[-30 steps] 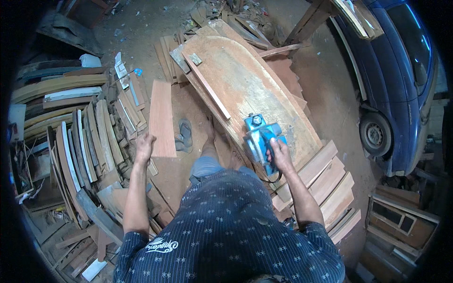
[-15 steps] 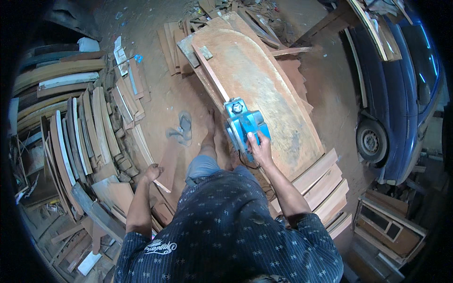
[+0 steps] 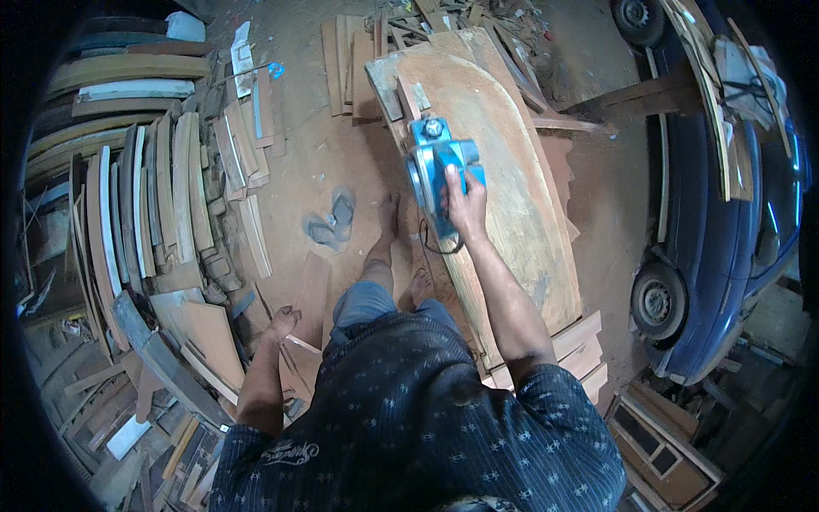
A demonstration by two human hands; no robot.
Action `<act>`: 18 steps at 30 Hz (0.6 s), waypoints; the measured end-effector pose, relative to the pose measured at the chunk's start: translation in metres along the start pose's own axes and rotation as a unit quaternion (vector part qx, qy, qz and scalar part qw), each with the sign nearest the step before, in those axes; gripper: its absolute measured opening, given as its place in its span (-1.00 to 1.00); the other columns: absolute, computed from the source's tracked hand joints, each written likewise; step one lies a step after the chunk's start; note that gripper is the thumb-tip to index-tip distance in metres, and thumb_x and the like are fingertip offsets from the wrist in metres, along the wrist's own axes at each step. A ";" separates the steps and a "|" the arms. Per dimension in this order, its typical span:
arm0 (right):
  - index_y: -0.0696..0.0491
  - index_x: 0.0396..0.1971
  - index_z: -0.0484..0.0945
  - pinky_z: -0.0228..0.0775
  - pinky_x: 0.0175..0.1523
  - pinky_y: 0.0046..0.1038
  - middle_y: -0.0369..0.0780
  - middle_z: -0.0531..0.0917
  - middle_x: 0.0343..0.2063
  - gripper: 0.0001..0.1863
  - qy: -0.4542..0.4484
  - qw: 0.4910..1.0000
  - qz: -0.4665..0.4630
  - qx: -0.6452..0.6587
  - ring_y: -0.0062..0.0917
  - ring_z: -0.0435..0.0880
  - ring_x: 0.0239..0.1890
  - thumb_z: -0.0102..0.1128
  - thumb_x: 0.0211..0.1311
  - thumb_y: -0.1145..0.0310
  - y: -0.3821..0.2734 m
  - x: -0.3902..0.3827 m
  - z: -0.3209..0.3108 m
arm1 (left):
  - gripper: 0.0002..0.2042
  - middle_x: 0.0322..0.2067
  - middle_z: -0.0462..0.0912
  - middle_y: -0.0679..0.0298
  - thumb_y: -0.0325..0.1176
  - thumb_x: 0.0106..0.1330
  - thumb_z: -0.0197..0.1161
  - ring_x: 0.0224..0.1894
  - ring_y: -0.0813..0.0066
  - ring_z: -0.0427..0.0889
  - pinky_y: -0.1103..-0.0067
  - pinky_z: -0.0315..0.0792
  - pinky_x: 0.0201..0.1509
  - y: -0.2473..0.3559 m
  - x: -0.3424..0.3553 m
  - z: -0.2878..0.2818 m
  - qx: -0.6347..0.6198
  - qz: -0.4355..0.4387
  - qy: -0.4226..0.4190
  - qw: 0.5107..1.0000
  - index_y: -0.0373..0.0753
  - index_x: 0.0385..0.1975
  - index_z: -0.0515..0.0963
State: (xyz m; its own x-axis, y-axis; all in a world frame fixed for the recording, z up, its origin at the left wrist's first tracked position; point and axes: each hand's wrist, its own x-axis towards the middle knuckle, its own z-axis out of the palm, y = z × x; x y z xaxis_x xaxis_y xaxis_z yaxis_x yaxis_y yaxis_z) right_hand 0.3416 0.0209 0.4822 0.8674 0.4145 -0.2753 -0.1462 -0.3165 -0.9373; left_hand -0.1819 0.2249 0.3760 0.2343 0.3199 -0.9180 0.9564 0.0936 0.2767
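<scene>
My right hand [image 3: 466, 203] is wrapped round the handle of a blue electric planer [image 3: 444, 154]. The planer sits over a narrow wooden strip [image 3: 409, 99] along the left edge of a big dusty wooden worktop [image 3: 529, 213]. The strip shows ahead of the tool, and a pale length of wood [image 3: 473, 303] runs back from it toward me. From the planer's rear loops a dark cord [image 3: 439, 250]. My left hand [image 3: 287, 322] hangs low at my left side with its fingers curled and nothing visible in them, close above some reddish boards [image 3: 309, 294].
Long planks [image 3: 162, 192] are stacked at the left. A pair of sandals [image 3: 331, 220] lies on the dirt floor beside my bare feet. Board ends [image 3: 580, 350] jut out at the worktop's near right corner. A blue vehicle [image 3: 708, 247] stands at the right; scrap wood [image 3: 503, 51] lies beyond the worktop.
The planer, under my right hand, has moved forward along the strip, away from me, and my right arm has stretched out. My left hand stays low at my side. The view has shifted.
</scene>
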 end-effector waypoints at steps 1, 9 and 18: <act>0.14 -0.37 0.63 0.36 -0.51 -0.53 -0.31 0.57 -0.62 -0.46 -0.003 1.000 -0.002 -0.004 -0.66 0.52 -0.62 0.13 0.49 -0.11 -0.003 0.017 0.008 | -0.58 -0.18 0.71 0.20 -0.23 0.38 0.19 -0.14 0.42 0.62 0.48 0.48 0.04 0.001 -0.001 0.000 -0.003 0.008 0.002 1.000 -0.47 0.05 0.59; 0.21 -0.38 0.68 0.44 -0.50 -0.48 -0.23 0.65 -0.60 -0.32 0.012 0.997 -0.048 -0.064 -0.59 0.60 -0.63 0.16 0.41 -0.24 -0.025 0.173 0.083 | -0.71 -0.29 0.63 0.31 -0.37 0.36 0.14 -0.22 0.49 0.53 0.53 0.43 -0.06 -0.006 0.006 -0.006 -0.086 0.111 0.022 0.990 -0.45 -0.06 0.58; 0.20 -0.35 0.68 0.46 -0.49 -0.48 -0.22 0.65 -0.59 -0.28 -0.042 0.998 -0.008 -0.038 -0.57 0.62 -0.62 0.17 0.35 -0.31 -0.064 0.202 0.100 | -0.79 -0.33 0.58 0.34 -0.45 0.35 0.14 -0.26 0.53 0.50 0.55 0.43 -0.13 -0.037 0.035 -0.002 -0.184 0.091 0.002 0.979 -0.44 -0.12 0.56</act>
State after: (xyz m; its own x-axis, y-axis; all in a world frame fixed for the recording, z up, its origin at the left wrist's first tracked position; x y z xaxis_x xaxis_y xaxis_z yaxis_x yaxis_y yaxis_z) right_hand 0.4782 0.2104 0.4656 0.8261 0.4886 -0.2808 -0.0933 -0.3727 -0.9232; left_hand -0.2095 0.2347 0.3343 0.3940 0.3656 -0.8433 0.7711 0.3679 0.5197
